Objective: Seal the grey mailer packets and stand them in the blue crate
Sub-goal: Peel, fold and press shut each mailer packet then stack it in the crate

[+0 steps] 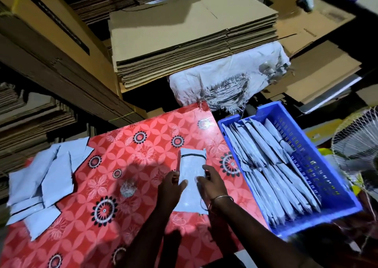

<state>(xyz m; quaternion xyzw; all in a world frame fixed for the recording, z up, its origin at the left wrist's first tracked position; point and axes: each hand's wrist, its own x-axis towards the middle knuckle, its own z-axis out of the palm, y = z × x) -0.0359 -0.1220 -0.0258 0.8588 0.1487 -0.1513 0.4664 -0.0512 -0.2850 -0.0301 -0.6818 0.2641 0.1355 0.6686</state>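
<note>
The blue crate (335, 186) sits just to the right of both hands, tipped over the desk (143, 137) edge and already packed with grey packets (272, 165) leaning in rows. A new one pushed in carelessly could likely knock the row flat, or the crate itself may slide, since part of it seems to overhang. To the far left of the hands lies a loose pile of unsealed mailers (45, 173), fanned and overlapping; dragging one out could scatter the rest.

Between the hands lies the single mailer (191, 165) being worked, flat on the desk, its flap end pointing away. If the flap is pressed down crooked, the seal may wrinkle or gape.

The left hand (170, 188) pinches the mailer's left edge, thumb over it. The right hand (209, 180), its grip curled, clamps the right edge, wrist bent inward.
</note>
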